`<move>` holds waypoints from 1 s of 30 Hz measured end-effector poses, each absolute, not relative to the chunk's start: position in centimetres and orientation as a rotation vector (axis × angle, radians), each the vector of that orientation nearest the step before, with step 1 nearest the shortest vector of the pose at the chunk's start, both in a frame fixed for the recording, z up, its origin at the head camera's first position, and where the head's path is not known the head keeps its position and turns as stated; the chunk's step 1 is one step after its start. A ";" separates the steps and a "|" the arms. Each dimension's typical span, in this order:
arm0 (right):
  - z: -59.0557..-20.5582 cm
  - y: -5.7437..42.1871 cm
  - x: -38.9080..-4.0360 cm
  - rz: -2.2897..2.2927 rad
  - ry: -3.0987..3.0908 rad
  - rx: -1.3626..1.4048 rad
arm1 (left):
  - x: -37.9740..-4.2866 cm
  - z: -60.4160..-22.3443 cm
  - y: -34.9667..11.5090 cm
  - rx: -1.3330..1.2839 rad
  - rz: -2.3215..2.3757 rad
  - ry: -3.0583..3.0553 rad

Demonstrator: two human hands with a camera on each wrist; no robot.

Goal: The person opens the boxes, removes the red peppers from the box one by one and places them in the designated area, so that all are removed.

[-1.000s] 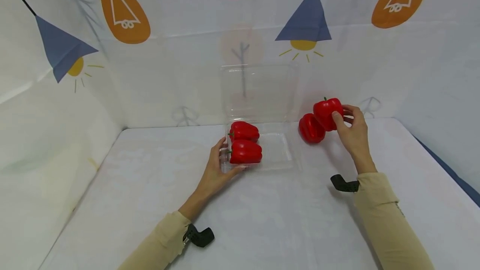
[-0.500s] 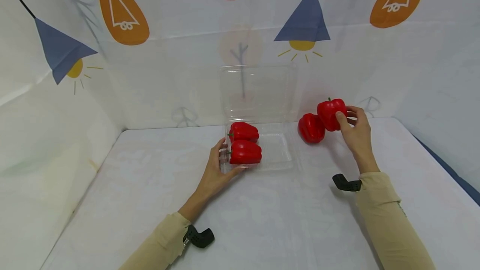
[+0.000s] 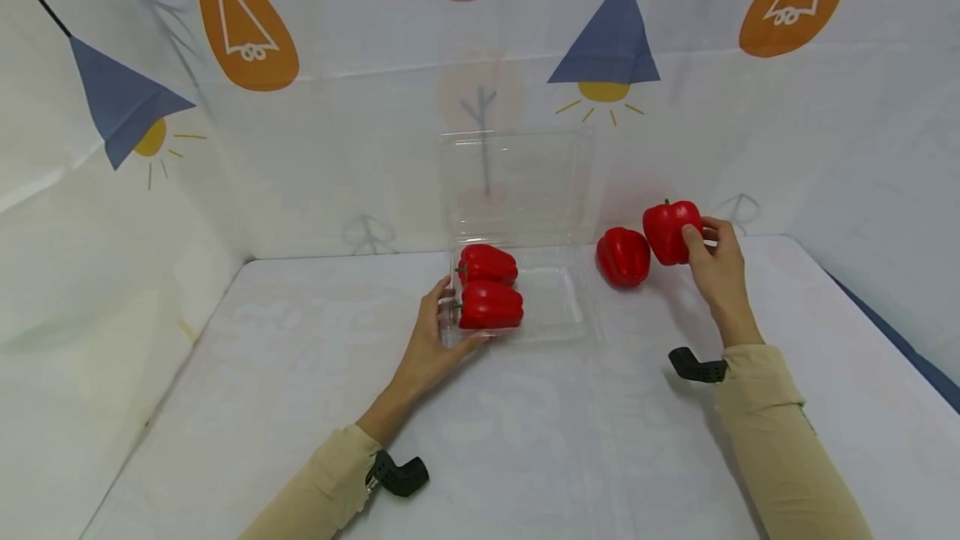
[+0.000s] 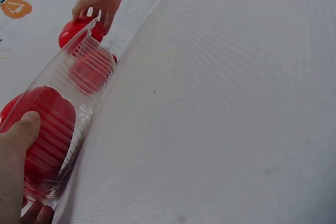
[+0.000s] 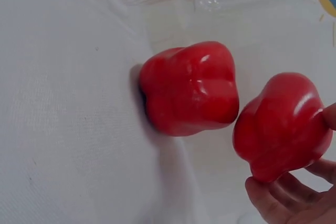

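My right hand (image 3: 720, 273) grips a red bell pepper (image 3: 670, 232) by its right side, holding it stem up. Just left of it, another bell pepper (image 3: 623, 257) lies on the table; in the right wrist view the held bell pepper (image 5: 283, 124) appears beside the resting one (image 5: 191, 87). A clear plastic clamshell box (image 3: 551, 298) stands with its lid (image 3: 517, 186) raised. Two bell peppers lie in its left part, a front one (image 3: 491, 305) and a rear one (image 3: 488, 264). My left hand (image 3: 431, 340) holds the box's left front corner, thumb along the front wall.
A white cloth covers the table (image 3: 300, 390). Behind it hangs a white backdrop (image 3: 360, 132) printed with lamps and bulbs, close behind the raised lid. The right half of the box shows its bare bottom.
My right hand has drawn the held bell pepper slightly right and down, opening a small gap from the one on the table in the head view. My left hand stays at the box.
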State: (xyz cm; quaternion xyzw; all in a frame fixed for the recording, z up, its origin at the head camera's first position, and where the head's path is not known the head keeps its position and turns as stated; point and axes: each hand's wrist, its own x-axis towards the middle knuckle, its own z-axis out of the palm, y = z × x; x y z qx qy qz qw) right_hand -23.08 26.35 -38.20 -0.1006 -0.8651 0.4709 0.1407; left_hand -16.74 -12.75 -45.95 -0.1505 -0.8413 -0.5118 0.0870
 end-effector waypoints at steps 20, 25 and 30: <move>-39.3 27.3 -23.5 1.458 -2.501 -0.345 | -16.9 -46.1 -12.8 -0.477 -1.497 -2.487; -39.5 27.4 -23.6 1.467 -2.521 -0.344 | -16.9 -46.1 -12.8 -0.490 -1.491 -2.481; -39.8 27.6 -23.7 1.453 -2.558 -0.377 | -16.7 -45.8 -12.7 -0.480 -1.512 -2.471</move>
